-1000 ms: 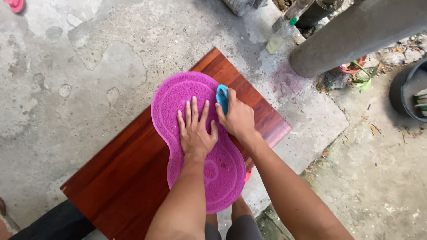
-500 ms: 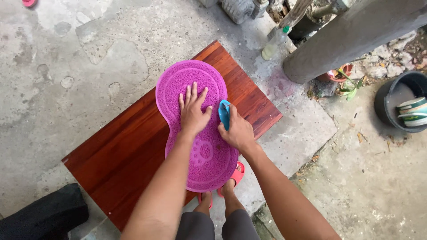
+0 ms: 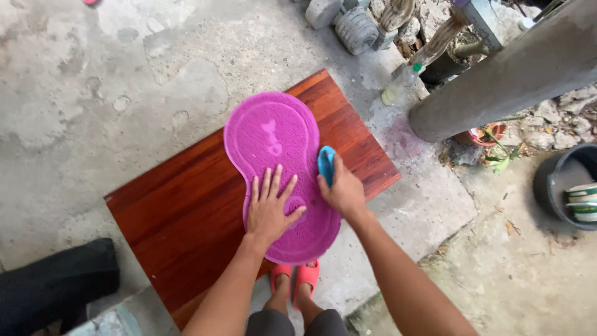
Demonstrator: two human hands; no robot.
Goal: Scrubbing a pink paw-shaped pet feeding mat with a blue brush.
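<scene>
**On a wet concrete yard, two hands at a purple mat**

Across most of the view spreads the concrete floor (image 3: 124, 81), grey, stained and damp in patches. At the upper right a thick grey concrete post (image 3: 516, 74) slants across the corner, with stones and rubble behind it. Next in size is the reddish-brown wooden tabletop (image 3: 180, 211), a glossy plank board lying flat on the concrete and turned at an angle to the camera. On it lies the purple mat (image 3: 273, 143), a textured rubbery piece shaped like a peanut, its near end reaching past the board's edge toward the person's feet. At the lower left sits a black bundle (image 3: 56, 280) on the floor. A dark bucket (image 3: 550, 186) stands at the right edge with pale objects inside. Near the foot of the post lies a clear plastic bottle (image 3: 401, 84) with a green cap.

The left hand (image 3: 270, 208) lies flat on the narrow waist of the mat, released, fingers spread and palm down. The right hand (image 3: 342, 190) is clenched around a small blue scrubber (image 3: 326, 163), which touches the mat's right edge. Below, the person's feet wear red-orange sandals (image 3: 295, 277), just under the mat's near end.
</scene>
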